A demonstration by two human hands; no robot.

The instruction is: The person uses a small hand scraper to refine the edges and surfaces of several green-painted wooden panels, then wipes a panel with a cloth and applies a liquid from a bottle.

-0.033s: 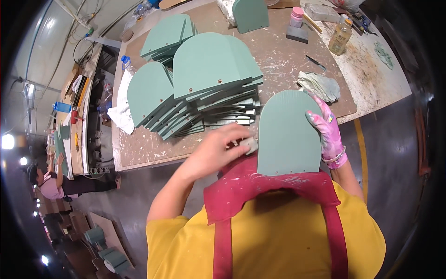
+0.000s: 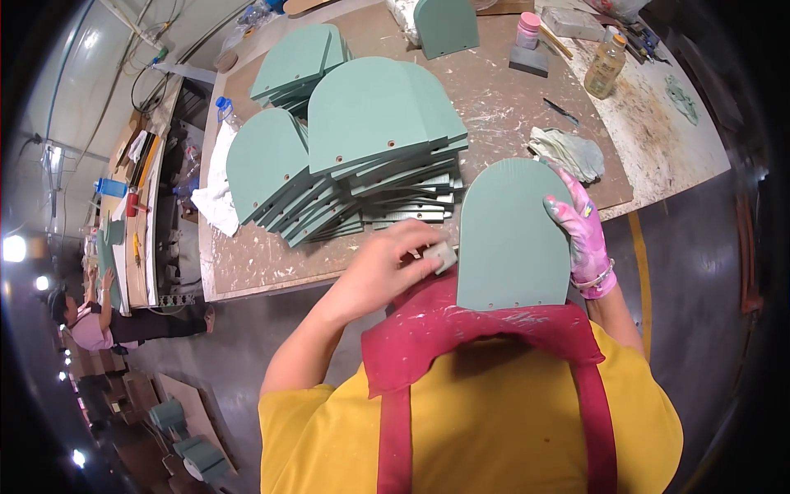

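Observation:
My right hand [image 2: 583, 235], in a pink, paint-smeared glove, grips the right edge of a green round-topped board [image 2: 514, 239]. The board stands on its flat end against my dark red apron [image 2: 485, 325], and small holes show along its lower edge. Bare and curled, my left hand [image 2: 395, 259] pinches a small pale grey block [image 2: 445, 257] between thumb and fingers. That block is just left of the board's left edge; whether the two touch, I cannot tell.
Stacks of similar green boards [image 2: 378, 107] cover the left of the worktable [image 2: 271, 276]. Toward the right lie a crumpled cloth [image 2: 568, 152], a dark knife-like tool [image 2: 561, 111], a grey block [image 2: 528, 60], a pink-capped jar [image 2: 527, 30] and a yellowish bottle [image 2: 605, 67]. Another person [image 2: 90, 325] works far left.

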